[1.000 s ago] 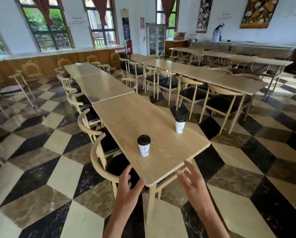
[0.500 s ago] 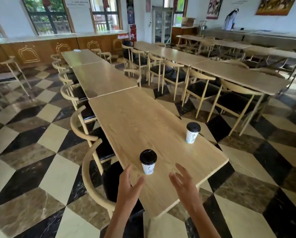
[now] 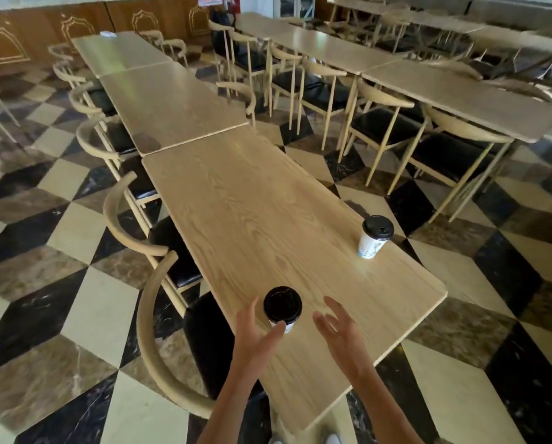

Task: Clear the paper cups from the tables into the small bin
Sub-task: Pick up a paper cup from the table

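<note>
Two white paper cups with black lids stand on the near wooden table (image 3: pixel 252 219). The near cup (image 3: pixel 282 306) is close to the table's front left edge. My left hand (image 3: pixel 255 334) is spread around it, fingers to its left and thumb tip at its lower wall, not closed on it. My right hand (image 3: pixel 338 331) hovers open just right of that cup, not touching it. The far cup (image 3: pixel 374 237) stands by the table's right edge, away from both hands. No bin is in view.
Curved-back wooden chairs (image 3: pixel 159 315) with black seats line the table's left side. More tables (image 3: pixel 172 100) continue in a row behind. A second row of tables and chairs (image 3: pixel 428 100) stands to the right across a checkered floor aisle (image 3: pixel 492 299).
I have moved closer to the table and look down more. Both hands have reached forward over the tabletop, and my left hand now brackets the near cup.
</note>
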Tool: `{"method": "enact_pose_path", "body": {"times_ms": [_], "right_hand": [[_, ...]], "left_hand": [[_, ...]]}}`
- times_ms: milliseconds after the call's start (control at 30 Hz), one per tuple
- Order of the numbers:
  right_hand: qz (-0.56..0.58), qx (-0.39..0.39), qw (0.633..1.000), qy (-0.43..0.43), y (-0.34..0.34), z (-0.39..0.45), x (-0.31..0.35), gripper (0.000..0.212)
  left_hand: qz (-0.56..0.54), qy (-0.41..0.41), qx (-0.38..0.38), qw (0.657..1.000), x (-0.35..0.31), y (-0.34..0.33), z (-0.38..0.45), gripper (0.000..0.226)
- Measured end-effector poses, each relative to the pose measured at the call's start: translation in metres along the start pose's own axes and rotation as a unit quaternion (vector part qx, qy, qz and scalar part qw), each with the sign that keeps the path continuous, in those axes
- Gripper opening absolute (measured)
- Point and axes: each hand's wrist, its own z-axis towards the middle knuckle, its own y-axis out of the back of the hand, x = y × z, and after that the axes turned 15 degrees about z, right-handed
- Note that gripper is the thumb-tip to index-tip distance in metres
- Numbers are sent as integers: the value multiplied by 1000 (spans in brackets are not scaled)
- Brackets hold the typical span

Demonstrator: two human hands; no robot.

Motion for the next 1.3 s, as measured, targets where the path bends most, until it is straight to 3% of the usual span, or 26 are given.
{"method": "enact_pose_path", "body": {"times_ms": [167, 367, 433, 567, 700, 800, 1100, 1300], "right_hand": [[-14, -2, 1000, -19, 9, 20, -11, 58], [3, 15, 999, -47, 20, 41, -18, 57], [12, 21, 998, -56, 21, 47, -19, 57], [6, 33, 997, -64, 21, 59, -23, 58], [17, 50, 996, -74, 21, 65, -27, 60], [17, 51, 996, -66, 22, 68, -28, 59], [39, 40, 998, -32, 34, 76, -14, 58], [70, 38, 997, -2, 53, 68, -4, 64]], "left_hand": [[23, 15, 14, 1000, -4, -24, 23, 93], [57, 18, 17, 998, -13, -46, 44, 130], [62, 18, 10, 998, -13, -50, 48, 133], [65, 24, -7, 998, -14, -52, 52, 124], [41, 58, -37, 997, -16, -52, 54, 95], [-29, 84, -51, 995, -27, -47, 53, 92], [-177, 51, -29, 982, -64, -32, 45, 68], [-219, 44, -22, 974, -79, -41, 34, 61]]}}
